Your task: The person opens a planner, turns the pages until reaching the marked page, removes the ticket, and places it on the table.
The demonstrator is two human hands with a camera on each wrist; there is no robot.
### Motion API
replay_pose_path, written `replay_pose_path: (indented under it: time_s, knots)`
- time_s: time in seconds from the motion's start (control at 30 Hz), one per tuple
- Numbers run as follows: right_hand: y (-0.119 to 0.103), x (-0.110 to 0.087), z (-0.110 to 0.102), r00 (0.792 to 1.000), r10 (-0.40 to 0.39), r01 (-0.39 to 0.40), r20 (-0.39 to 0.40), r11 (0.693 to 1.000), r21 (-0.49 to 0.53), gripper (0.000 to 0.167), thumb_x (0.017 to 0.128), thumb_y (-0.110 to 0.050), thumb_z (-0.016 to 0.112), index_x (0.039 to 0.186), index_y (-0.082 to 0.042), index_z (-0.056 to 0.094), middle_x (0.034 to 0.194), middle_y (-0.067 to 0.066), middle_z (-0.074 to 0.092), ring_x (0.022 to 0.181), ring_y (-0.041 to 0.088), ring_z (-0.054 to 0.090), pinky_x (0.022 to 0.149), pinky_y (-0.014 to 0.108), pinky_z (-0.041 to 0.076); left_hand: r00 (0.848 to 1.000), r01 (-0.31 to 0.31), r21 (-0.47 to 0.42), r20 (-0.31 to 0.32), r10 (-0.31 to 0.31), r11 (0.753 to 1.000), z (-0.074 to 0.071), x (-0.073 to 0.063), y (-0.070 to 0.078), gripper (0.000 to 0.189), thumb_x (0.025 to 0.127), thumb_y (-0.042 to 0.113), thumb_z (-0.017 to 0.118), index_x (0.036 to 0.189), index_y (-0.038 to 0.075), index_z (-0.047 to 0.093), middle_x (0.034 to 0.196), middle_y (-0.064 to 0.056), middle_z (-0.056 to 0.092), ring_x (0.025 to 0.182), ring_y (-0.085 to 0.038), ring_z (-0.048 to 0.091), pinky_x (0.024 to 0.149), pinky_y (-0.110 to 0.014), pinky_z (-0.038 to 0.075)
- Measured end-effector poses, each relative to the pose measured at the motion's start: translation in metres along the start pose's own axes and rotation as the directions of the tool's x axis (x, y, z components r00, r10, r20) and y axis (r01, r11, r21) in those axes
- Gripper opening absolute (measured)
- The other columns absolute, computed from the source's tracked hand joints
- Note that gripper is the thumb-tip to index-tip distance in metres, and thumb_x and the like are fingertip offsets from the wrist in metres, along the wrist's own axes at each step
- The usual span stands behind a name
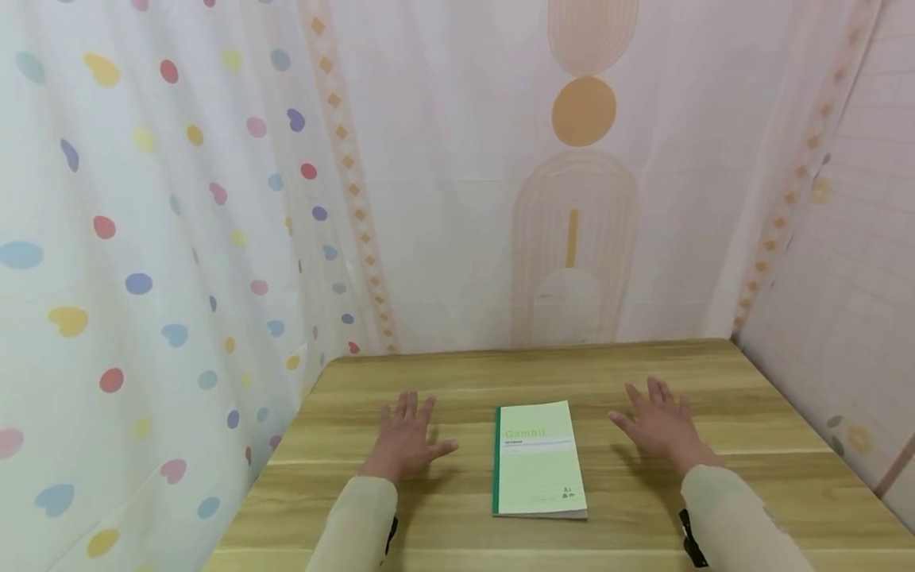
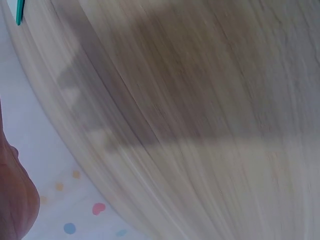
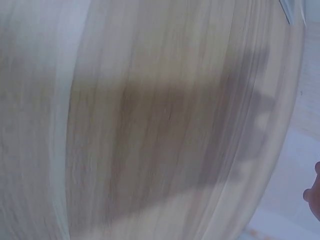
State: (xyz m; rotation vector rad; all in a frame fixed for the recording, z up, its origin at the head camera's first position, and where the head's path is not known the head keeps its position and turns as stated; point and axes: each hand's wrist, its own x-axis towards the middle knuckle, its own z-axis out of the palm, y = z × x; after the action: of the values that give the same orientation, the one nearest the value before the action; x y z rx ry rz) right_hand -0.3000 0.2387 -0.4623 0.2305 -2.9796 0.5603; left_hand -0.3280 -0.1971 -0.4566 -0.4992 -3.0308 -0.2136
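Note:
A pale green notebook (image 1: 538,465) with a dark green spine lies closed on the wooden table, its cover lettered "Gambil". To its left, my left hand (image 1: 406,438) is held over the table with fingers spread and the thumb pointing toward the notebook. On the other side my right hand (image 1: 661,425) has its fingers spread too, thumb toward the notebook. Neither hand holds anything. In the left wrist view, part of the left hand (image 2: 17,192) shows at the left edge, and the notebook's green corner (image 2: 20,12) at the top. Fingertips of the right hand (image 3: 314,197) enter the right wrist view.
The wood-grain table (image 1: 443,532) reaches back to a pale curtain (image 1: 443,262) with arch prints. A curtain with coloured dots (image 1: 179,365) hangs along the left side, and a pale patterned wall covering (image 1: 843,318) runs along the right. Hand shadows fall on the tabletop.

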Motion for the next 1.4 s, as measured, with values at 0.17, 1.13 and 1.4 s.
replay_pose_path:
  time_s: [0.17,1.13,1.4]
  knots:
    - [-0.007,0.002,0.006,1.0,0.011,-0.012,0.018,0.999,0.05,0.079,0.102,-0.055,0.042,0.15,0.007,0.031,0.152,0.044,0.008,0.14,0.06,0.007,0.105,0.077,0.003,1.0,-0.005,-0.003,-0.005,0.005,1.0,0.005,0.003,0.008,0.099,0.087,0.071,0.056,0.156,0.006,0.028,0.16,-0.029,0.015,0.148,-0.044,0.01,0.115,-0.065,0.005]
    - [-0.061,0.0,0.062,0.997,0.08,-0.082,0.019,0.927,0.366,0.066,0.103,-0.039,0.053,0.149,0.005,0.036,0.15,0.039,0.027,0.136,0.058,0.026,0.107,0.07,0.023,0.984,-0.092,-0.315,0.118,0.135,0.945,0.046,0.007,0.062,0.096,0.087,0.068,0.06,0.157,0.01,0.028,0.16,-0.021,0.024,0.148,-0.043,0.014,0.115,-0.064,0.01]
    - [-0.062,-0.005,0.071,0.993,0.114,-0.118,0.031,0.932,0.341,0.069,0.1,-0.042,0.056,0.146,0.006,0.04,0.147,0.041,0.03,0.136,0.059,0.027,0.108,0.069,0.022,0.979,-0.033,-0.363,0.176,0.104,0.931,0.051,0.002,0.065,0.091,0.085,0.063,0.067,0.154,0.012,0.036,0.158,-0.022,0.028,0.147,-0.042,0.019,0.116,-0.061,0.014]
